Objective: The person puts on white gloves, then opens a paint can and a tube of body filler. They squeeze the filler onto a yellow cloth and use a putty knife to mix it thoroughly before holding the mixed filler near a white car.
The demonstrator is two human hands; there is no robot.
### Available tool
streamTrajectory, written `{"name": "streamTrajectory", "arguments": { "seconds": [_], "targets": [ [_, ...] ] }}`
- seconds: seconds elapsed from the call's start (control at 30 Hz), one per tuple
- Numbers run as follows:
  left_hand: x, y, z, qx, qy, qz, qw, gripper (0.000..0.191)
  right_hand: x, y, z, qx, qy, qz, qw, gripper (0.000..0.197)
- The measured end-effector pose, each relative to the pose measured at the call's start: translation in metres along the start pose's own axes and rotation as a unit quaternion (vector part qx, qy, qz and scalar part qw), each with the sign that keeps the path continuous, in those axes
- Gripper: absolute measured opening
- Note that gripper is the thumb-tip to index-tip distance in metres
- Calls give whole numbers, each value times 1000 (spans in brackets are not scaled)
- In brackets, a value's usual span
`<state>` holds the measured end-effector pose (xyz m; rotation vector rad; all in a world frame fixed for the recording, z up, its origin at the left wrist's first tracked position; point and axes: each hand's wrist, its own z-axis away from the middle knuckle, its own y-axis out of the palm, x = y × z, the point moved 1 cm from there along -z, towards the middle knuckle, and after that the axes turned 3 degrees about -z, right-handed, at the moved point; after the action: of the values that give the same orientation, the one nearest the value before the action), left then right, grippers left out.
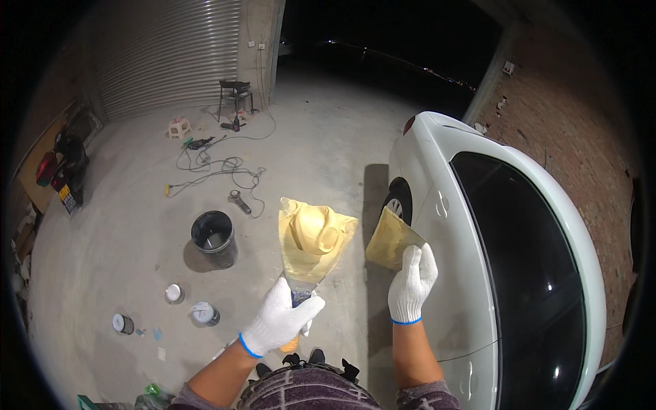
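My left hand (282,319), in a white knit glove, grips the handle of a wide putty knife (303,277). A thick swirl of pale yellow body filler (315,228) sits on its blade. In my right hand (413,284), gloved the same way, a flat flexible spreader (393,240) is pinched between thumb and fingers. Yellow filler coats the spreader, which is held apart from the putty knife. Just to the right of this hand stands a white car (458,287), its side facing me.
A black bucket (214,240) and several small cans, one a lidded can (205,313), stand on the concrete floor to the left. Farther off lie a corded power tool (240,202) and tangled cable (233,166). A plastic stool (179,127) and a chair (236,92) stand near the roller shutter (174,56).
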<state>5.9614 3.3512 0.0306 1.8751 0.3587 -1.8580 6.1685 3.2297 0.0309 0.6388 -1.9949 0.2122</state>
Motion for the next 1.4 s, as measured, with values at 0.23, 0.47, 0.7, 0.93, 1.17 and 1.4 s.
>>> {"name": "streamTrajectory", "arguments": {
  "seconds": [0.23, 0.47, 0.7, 0.93, 1.17, 1.4],
  "targets": [
    [20, 31, -7, -151, 13, -453, 879, 61, 15, 63, 44, 68, 47, -148, 986, 34],
    [36, 5, -10, -126, 52, -533, 835, 62, 15, 41, 21, -2, 146, -344, 928, 46],
    [27, 4, 3, 97, -58, 79, 990, 32, 53, 32, -11, -128, 2, -241, 962, 58],
    [8, 5, 20, 224, -102, 329, 912, 30, -7, 39, 32, 124, 8, -140, 982, 36],
    [-5, -26, 1, 16, -23, -31, 999, 26, -11, 28, 16, 98, 376, -222, 894, 25],
    [-9, -28, 2, -35, -9, 16, 999, 34, 13, 9, -5, 71, 329, -368, 867, 37]
  ]
}}
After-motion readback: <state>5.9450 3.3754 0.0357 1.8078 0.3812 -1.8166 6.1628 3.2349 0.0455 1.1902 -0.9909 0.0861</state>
